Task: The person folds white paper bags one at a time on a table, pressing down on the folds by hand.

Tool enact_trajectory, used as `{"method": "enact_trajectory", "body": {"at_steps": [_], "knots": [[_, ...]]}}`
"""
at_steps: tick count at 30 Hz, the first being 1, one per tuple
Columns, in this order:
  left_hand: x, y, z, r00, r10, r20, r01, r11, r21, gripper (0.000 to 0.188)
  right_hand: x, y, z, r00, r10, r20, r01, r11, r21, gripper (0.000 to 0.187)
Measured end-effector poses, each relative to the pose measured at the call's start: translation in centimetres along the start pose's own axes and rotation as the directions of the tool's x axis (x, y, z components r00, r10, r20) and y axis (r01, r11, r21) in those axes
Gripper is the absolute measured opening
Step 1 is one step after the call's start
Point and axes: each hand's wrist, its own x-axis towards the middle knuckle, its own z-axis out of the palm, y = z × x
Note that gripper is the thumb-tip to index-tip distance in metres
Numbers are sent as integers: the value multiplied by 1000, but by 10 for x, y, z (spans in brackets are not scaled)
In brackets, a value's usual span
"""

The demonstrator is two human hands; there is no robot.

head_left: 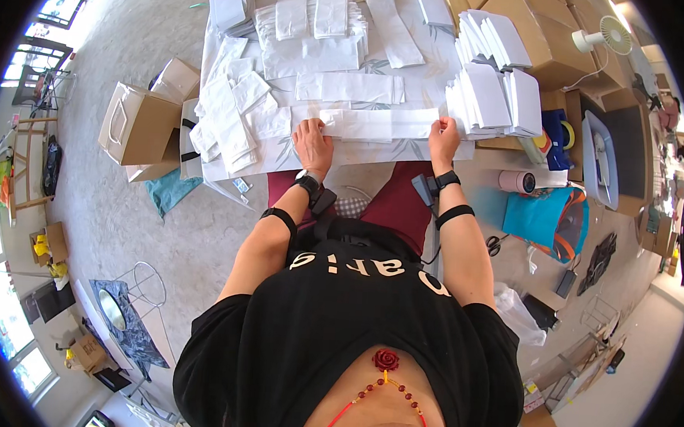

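Note:
A long, thin white translucent strip [374, 125], like a flat plastic bag, lies across the near edge of the table between my hands. At its right end, my right hand [444, 145] pinches the corner between thumb and fingers. My left hand [312, 146] rests over the left end, fingers bent and tips on the white material; whether they grip it is hard to see. Just beyond lies another flat white strip [350, 88]. A loose pile of white strips [227, 118] spreads to the left. Stacks of folded white sheets [479, 101] stand close to my right hand.
More flat white bags [308, 53] are layered at the table's far side. Cardboard boxes [537, 34] and a small fan [613, 34] stand at the far right. A blue bin [600, 161], pink cup [516, 182] and teal bag [546, 220] sit at right; a tan box [141, 126] at left.

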Motion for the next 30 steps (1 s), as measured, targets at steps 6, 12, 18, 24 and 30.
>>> {"method": "enact_trajectory", "body": {"at_steps": [6,12,18,24,30], "knots": [[0,1,0,1000,-6,5,6,1000,-9,29,-4,8,1,994,69,80,-70,998,3,20],[-1,-1,0,1000,-6,-14,6,1000,-9,29,-25,-24,-5,900,-434,-46,377,826,-420,36],[0,1,3,1000,-22,-12,21,1000,-23,28,-52,-78,30,782,-562,270,545,826,143,29],[1,2,2,1000,-8,-20,7,1000,-25,28,-65,-93,76,716,-499,489,450,864,224,26],[1,1,3,1000,2,2,-2,1000,-2,27,-67,-86,93,739,-468,484,418,882,215,31]]}}
